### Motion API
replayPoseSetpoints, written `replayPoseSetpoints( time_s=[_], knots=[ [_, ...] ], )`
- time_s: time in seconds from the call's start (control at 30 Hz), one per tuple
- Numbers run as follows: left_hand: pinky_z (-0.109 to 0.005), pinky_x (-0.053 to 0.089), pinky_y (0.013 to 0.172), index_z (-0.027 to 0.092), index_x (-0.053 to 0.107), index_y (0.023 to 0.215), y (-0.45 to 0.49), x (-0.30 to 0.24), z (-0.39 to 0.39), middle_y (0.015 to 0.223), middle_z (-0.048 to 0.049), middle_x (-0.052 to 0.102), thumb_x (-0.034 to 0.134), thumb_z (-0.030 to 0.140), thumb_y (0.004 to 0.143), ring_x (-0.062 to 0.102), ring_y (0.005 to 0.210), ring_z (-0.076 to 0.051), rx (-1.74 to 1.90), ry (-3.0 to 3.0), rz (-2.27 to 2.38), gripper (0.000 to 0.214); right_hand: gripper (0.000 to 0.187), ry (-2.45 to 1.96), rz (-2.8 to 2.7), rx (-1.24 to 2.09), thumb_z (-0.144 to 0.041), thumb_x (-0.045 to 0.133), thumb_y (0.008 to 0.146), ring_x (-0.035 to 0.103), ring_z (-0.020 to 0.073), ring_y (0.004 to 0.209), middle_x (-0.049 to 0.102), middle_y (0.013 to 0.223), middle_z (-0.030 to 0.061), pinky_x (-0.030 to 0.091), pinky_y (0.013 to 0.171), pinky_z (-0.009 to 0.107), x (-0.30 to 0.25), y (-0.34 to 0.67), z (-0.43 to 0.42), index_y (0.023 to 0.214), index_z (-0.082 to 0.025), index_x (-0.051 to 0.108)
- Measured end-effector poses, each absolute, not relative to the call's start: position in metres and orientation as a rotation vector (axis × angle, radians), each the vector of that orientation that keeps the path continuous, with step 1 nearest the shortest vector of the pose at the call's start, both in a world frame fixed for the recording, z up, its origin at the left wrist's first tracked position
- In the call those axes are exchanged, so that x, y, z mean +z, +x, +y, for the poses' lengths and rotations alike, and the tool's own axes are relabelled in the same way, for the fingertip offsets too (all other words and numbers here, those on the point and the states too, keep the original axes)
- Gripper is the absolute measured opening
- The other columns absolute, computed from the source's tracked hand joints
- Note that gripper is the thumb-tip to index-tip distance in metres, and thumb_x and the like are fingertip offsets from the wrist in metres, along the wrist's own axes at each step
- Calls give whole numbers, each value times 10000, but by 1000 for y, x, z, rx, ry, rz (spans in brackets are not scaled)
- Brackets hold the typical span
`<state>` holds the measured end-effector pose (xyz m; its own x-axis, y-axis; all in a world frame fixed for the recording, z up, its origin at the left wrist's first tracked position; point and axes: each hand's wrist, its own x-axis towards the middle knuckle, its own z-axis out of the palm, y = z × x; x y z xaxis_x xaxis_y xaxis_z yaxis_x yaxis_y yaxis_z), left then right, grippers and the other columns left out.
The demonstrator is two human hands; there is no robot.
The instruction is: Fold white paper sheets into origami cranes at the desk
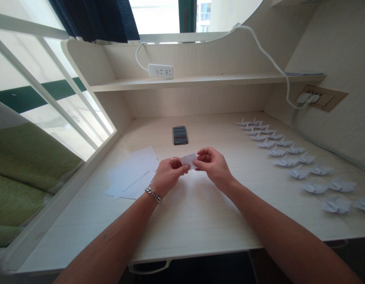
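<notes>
My left hand [168, 173] and my right hand [212, 165] meet above the middle of the pale wooden desk [200, 221]. Both pinch a small folded piece of white paper [188, 159] between thumb and fingers. The left wrist wears a metal chain bracelet [153, 194] and a ring shows on a left finger. A loose pile of white paper sheets [133, 173] lies just left of the left hand.
Two rows of several folded paper cranes [291, 157] run along the desk's right side. A dark small object [180, 135] lies behind the hands. A white power strip [160, 71] sits on the shelf. A wall socket [314, 98] with a cable is at right.
</notes>
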<state>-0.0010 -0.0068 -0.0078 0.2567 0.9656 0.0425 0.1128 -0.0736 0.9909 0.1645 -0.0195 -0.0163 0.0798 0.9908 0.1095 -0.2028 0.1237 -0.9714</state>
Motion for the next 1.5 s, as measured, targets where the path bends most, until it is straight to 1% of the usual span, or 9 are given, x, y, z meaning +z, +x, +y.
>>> replayPoseSetpoints(
  time_s=[0.1,0.23,0.33,0.63,0.8,1.07,1.27,1.37,1.5],
  knots=[
    [-249,438,599,124,670,776,-1,-8,-6,676,-28,662,736,303,692,563,616,-117,1072,1445,1073,208,386,-1035,-1204,1166,-208,757,621,604,142,610,616,649,-39,517,591,294,-19,166,-19,965,-183,582],
    [-256,448,599,120,689,789,0,-7,-8,703,-45,678,711,330,723,578,632,-130,1072,1533,1090,222,240,-1048,-1377,1202,-281,716,697,608,145,644,660,721,16,497,592,282,-21,165,-20,884,-155,635],
    [-258,454,595,118,697,759,0,-8,-9,689,-49,685,741,327,696,587,629,-135,1067,1556,1086,222,276,-1060,-1380,1188,-413,691,740,610,155,679,660,738,32,505,596,285,-21,166,-21,813,-150,651],
    [-274,510,612,116,715,865,-2,-6,-7,695,-44,698,709,217,706,615,609,-135,1161,1457,1008,188,324,-1101,-1271,1230,-473,706,713,612,153,691,661,737,24,507,597,269,-18,167,-20,773,-158,664],
    [-280,527,647,122,692,956,-2,-6,-8,725,-45,706,727,256,719,651,655,-150,1165,1456,989,274,302,-1099,-1288,1178,-461,683,738,610,150,674,663,724,21,501,590,267,-18,166,-21,781,-162,669],
    [-275,524,668,128,665,884,-2,-10,-9,767,-58,718,779,265,682,667,712,-160,1130,1503,965,270,253,-1139,-1517,1098,-408,652,771,563,137,624,614,672,9,482,579,271,-22,168,-20,735,-158,645],
    [-264,513,650,123,658,855,-3,-8,-8,742,-47,703,793,230,650,652,689,-147,1127,1452,946,267,242,-1097,-1475,1282,-390,644,762,583,131,640,630,676,14,472,598,258,-18,172,-19,729,-151,666],
    [-264,511,633,127,656,836,-4,-6,-7,704,-35,696,795,222,635,649,662,-146,1145,1439,959,262,285,-1059,-1451,1368,-426,613,789,615,139,653,654,693,30,475,588,250,-17,172,-19,747,-150,670],
    [-275,510,623,132,655,864,-4,-6,-7,699,-46,710,785,230,647,656,655,-158,1122,1451,966,272,333,-1065,-1499,1262,-485,635,783,597,132,638,638,694,18,488,581,255,-20,171,-18,761,-155,661]
  ],
)
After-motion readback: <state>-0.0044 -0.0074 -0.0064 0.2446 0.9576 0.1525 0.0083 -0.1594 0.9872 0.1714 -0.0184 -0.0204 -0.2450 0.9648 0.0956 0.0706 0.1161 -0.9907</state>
